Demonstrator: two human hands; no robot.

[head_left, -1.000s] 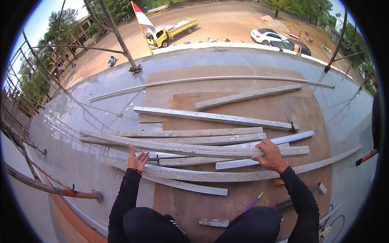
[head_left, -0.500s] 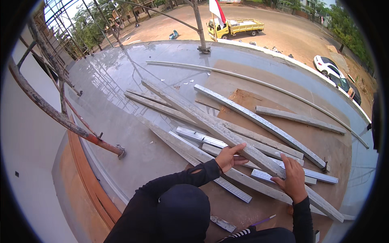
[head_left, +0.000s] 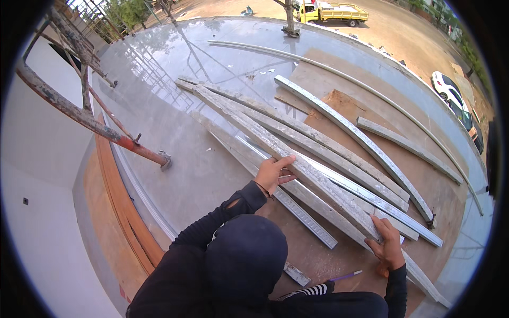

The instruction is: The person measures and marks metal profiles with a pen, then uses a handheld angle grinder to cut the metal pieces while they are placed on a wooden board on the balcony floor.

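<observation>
Holding beam (head_left: 328, 192), truck bed (head_left: 344, 15) beyond

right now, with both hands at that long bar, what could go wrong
Fingers of the left hand or right hand could get pinched, since the long bar lies close among other bars.
Its far end reaches well beyond the left hand, so it might swing and knock its neighbours.
The purple pen lies loose near the person's leg and may get kicked.
</observation>
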